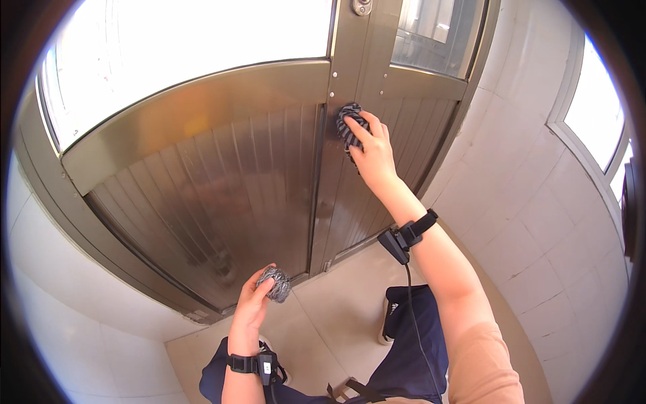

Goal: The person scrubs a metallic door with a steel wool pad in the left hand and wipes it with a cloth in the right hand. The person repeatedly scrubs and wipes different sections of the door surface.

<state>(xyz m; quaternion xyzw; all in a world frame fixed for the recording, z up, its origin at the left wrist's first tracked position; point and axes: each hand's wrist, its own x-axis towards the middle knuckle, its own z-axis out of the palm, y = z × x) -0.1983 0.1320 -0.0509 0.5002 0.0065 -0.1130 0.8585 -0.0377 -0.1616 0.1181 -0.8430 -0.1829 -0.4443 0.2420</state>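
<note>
My right hand (374,146) presses a dark striped cloth (349,126) against the brown metal stile (339,166) of a double door, just below several pale screw heads. The cloth is bunched under my fingers, and part of it is hidden by them. Lower and to the left, my left hand (253,295) grips a grey metal scouring pad (276,285) between thumb and fingers. The pad is held away from the door's ribbed lower panel (237,192), above the floor.
A wide glass pane (202,35) fills the upper left door leaf, and a narrower pane (434,35) the right one. White tiled walls (525,202) flank the door; a window (595,111) is at right. Both wrists wear black strapped devices, one trailing a cable (415,323) over my leg.
</note>
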